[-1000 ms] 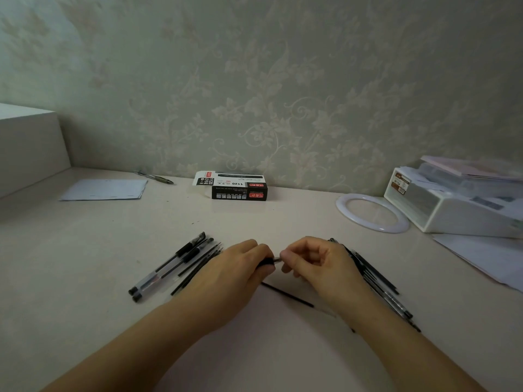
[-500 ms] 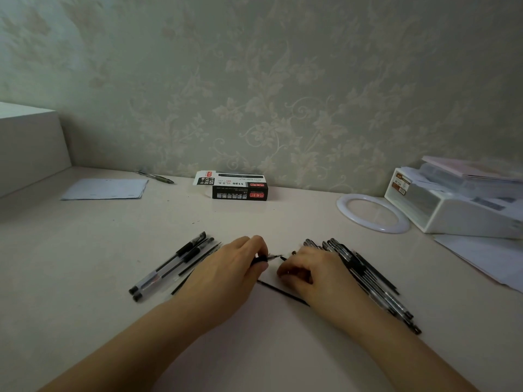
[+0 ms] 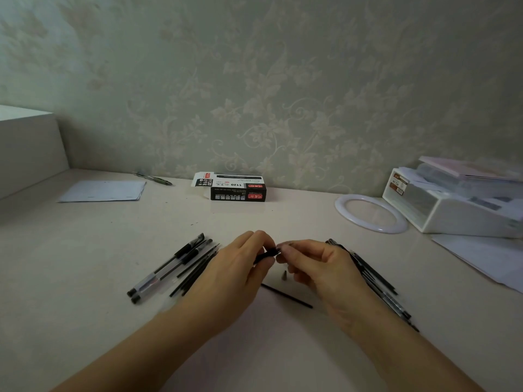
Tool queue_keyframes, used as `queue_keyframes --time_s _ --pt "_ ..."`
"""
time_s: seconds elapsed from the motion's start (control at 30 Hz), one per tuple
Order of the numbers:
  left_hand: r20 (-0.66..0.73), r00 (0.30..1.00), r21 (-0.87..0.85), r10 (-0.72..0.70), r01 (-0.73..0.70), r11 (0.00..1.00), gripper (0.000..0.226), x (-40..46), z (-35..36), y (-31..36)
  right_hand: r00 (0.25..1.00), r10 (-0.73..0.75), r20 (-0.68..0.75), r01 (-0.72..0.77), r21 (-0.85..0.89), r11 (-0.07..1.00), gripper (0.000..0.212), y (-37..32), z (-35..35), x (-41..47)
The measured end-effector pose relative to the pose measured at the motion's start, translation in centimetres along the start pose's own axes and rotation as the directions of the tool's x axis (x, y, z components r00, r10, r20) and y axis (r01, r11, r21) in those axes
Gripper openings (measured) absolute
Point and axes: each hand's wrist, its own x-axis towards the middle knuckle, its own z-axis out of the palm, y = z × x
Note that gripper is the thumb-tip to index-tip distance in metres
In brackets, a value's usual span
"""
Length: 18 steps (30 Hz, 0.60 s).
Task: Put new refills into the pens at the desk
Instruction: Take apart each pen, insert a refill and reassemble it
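while left hand [image 3: 240, 267] grips pen [image 3: 266, 254] steady, right hand [image 3: 314, 267] pinches its tip end; cone [image 3: 283, 275] parked beneath, refill [image 3: 285, 295] within reach.

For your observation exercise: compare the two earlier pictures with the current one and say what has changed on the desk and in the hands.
The right hand, down at the desk half a second ago, is back up at the end of the pen that the left hand grips. A small metal tip now stands on the desk below the right hand. The loose refill, both pen piles and the black box stayed put.
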Motion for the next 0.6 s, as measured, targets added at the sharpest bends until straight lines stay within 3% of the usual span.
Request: queue_keyframes --time_s 0.13,0.2,0.27,0.33,0.4,0.5,0.6 --pt "-0.009 1.0 0.02 -0.009 0.009 1.0 0.007 -0.1 0.0 -0.3 0.995 0.093 -0.045 -0.081 0.228 0.97 0.013 -0.1 -0.4 0.5" --pt "-0.01 1.0 0.035 -0.019 0.019 0.999 0.005 -0.1 0.0 -0.6 0.98 0.063 -0.187 0.005 0.345 0.938 0.011 -0.7 -1.4 1.1" --pt "0.0 1.0 0.05 -0.023 0.023 0.998 0.004 -0.2 0.1 -0.8 0.928 -0.018 -0.373 0.158 0.349 0.924 0.011 -1.7 -3.1 1.6" --pt "0.032 0.999 0.063 -0.03 0.028 0.998 0.006 -0.3 0.3 -1.0 0.843 -0.139 -0.519 0.258 0.165 0.952 0.011 -2.3 -5.3 1.9" --pt "0.079 0.997 0.087 -0.02 0.013 0.996 0.01 -0.4 0.4 -1.3 0.785 -0.304 -0.539 0.22 -0.216 0.951 0.01 -2.1 -7.6 2.1" --pt "0.152 0.988 0.109 -0.004 -0.013 0.994 0.018 -0.4 0.4 -1.5 0.83 -0.411 -0.376 0.075 -0.657 0.75 0.008 -1.1 -9.7 2.3" --pt "0.222 0.975 0.127 -0.008 -0.021 0.992 0.022 -0.4 0.3 -1.6 0.87 -0.381 -0.311 0.004 -0.77 0.638 0.006 0.2 -10.1 2.6"
